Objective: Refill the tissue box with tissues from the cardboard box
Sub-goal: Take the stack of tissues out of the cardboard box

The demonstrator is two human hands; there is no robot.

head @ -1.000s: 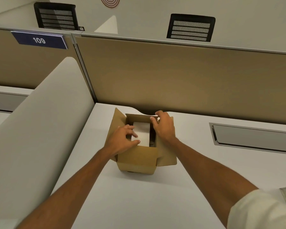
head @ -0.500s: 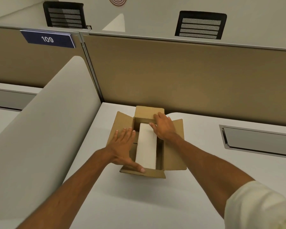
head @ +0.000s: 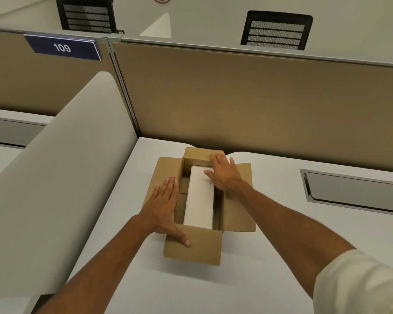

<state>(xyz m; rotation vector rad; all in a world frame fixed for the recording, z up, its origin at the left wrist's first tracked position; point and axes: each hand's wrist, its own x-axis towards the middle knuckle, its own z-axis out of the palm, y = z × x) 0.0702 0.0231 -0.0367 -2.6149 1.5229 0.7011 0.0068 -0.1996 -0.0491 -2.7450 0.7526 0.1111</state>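
A brown cardboard box [head: 197, 244] stands on the white desk with all its flaps folded outward. Inside lies a long white pack of tissues [head: 199, 200], lengthwise. My left hand [head: 163, 207] lies flat on the left flap, fingers spread, thumb on the near flap. My right hand [head: 225, 173] rests over the far right corner, fingers on the far flap and thumb on the top of the white pack. Neither hand grips anything. No tissue box is in view.
A tan partition wall [head: 236, 105] runs right behind the box. A curved grey divider [head: 55, 182] bounds the desk on the left. A grey cable-tray lid [head: 354, 191] is set into the desk at the right. Two black chairs stand beyond the partition.
Both hands have pushed the flaps outward and down, so the box now stands fully open. The left hand went from a curled grip to lying flat.
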